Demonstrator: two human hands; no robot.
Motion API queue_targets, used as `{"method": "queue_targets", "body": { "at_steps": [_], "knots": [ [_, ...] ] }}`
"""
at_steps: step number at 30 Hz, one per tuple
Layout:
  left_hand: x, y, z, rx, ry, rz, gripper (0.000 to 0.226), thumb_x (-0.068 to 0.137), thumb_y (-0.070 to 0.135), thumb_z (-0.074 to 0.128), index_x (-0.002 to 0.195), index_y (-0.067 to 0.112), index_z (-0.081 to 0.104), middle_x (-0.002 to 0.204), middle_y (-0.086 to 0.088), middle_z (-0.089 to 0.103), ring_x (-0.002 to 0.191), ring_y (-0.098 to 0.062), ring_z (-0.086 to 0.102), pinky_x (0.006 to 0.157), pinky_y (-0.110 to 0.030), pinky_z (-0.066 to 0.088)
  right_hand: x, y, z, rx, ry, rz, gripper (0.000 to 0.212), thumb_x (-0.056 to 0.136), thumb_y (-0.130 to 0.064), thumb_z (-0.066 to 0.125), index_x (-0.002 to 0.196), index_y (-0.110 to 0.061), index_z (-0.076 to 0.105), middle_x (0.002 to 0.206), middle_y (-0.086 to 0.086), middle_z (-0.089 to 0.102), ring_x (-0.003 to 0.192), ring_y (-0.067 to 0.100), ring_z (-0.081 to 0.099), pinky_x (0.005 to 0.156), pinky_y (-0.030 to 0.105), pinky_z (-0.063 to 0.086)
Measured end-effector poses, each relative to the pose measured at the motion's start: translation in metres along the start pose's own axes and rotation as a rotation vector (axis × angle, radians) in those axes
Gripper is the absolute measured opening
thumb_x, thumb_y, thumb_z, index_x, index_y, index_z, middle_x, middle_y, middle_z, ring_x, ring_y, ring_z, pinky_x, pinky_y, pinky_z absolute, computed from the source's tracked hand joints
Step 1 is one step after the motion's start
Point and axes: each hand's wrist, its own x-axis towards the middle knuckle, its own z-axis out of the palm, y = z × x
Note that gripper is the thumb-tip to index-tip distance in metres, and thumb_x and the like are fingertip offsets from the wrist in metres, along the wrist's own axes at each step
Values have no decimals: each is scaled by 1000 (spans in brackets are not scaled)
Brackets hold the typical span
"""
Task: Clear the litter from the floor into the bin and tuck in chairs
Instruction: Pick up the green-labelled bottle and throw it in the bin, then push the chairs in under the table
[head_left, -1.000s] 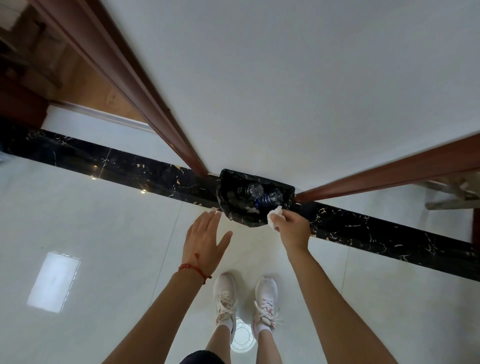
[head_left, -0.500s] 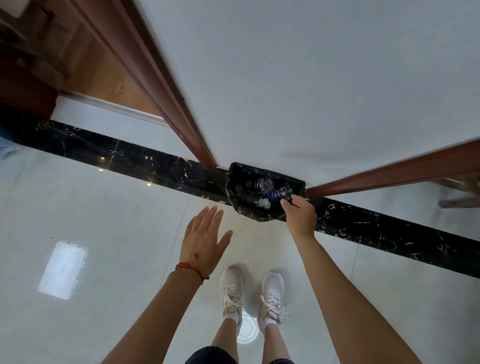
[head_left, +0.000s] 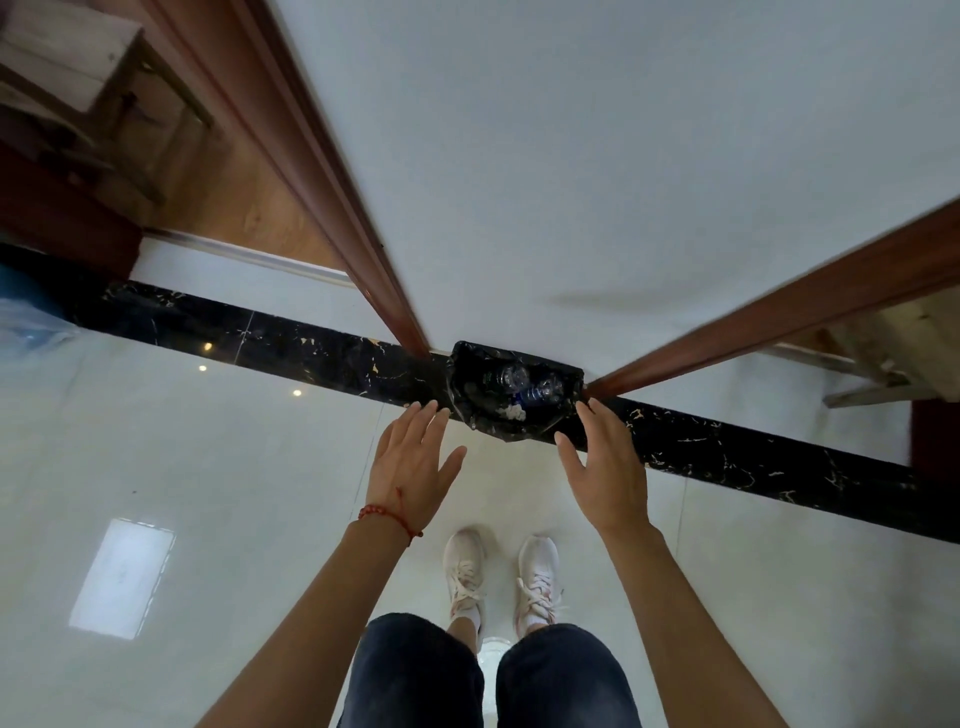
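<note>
A bin lined with a black bag (head_left: 470, 410) stands against the white wall, on the black marble floor strip. Inside it lie clear plastic bottles (head_left: 522, 383) and a white crumpled tissue (head_left: 513, 413). My left hand (head_left: 413, 465) hovers just left of the bin with fingers spread, holding nothing. My right hand (head_left: 605, 467) hovers at the bin's right front edge, fingers straight and empty. A red string bracelet is on my left wrist.
Brown wooden door frames (head_left: 332, 208) run out on both sides of the wall. A wooden chair (head_left: 78, 88) stands beyond the left doorway. Wooden legs (head_left: 872, 374) show at the far right. A glossy white tile floor (head_left: 208, 519) lies under my white shoes (head_left: 465, 571).
My right hand dropped the white tissue into the bin, then drew back and opened. The view has moved closer to the bin.
</note>
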Motion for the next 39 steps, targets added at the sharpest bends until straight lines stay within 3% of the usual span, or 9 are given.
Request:
{"method": "queue_targets", "body": {
  "at_steps": [4,6,11,20,25,29,33,39],
  "knots": [
    [-20,15,-33,25,0,15,76,82,57,11,140,12,31,150,-7,32,141,-23,21,115,-35,15,-22,-15,-40,-68,58,-51,45,87,-27,61,124,-2,53,131,19,53,122,33,49,93,45,48],
    [-31,24,-49,17,30,31,82,77,57,4,140,11,32,149,-7,33,141,-24,21,115,-35,15,-33,-22,-58,-97,79,-68,45,86,-27,62,123,-3,54,130,19,54,121,35,51,91,44,48],
    [-53,44,-77,40,50,55,80,80,57,8,138,10,35,147,-10,36,140,-27,24,114,-38,16,-63,-32,-95,-117,116,-63,47,85,-33,53,121,-2,56,126,20,57,117,33,54,90,41,48],
    [-74,82,-113,117,62,195,80,79,55,9,136,8,39,145,-11,40,138,-28,29,113,-41,20,-112,-31,-144,-98,183,61,50,87,-38,46,123,-4,55,131,16,54,122,31,51,96,42,44],
    [-79,119,-121,162,36,288,60,92,47,31,137,8,36,146,-12,37,139,-28,25,113,-41,19,-138,-15,-170,-109,218,127,54,87,-44,37,118,-5,59,123,17,60,114,32,57,89,43,50],
    [-80,155,-121,181,14,387,79,80,55,12,134,7,41,143,-14,41,137,-32,30,112,-44,23,-156,3,-191,-106,276,215,52,86,-42,39,114,-4,61,118,17,63,109,31,61,85,40,52],
    [-78,190,-111,209,-34,515,72,84,53,18,134,8,41,144,-14,41,137,-32,30,111,-45,23,-178,23,-207,-103,329,310,54,86,-44,36,116,-5,60,121,16,61,110,30,60,84,39,52],
    [-81,233,-101,277,-112,733,82,78,56,6,136,9,38,146,-12,37,138,-29,27,113,-43,21,-227,35,-210,-93,424,511,65,93,-52,19,117,-7,59,121,16,62,107,31,62,82,41,53]
  ]
}}
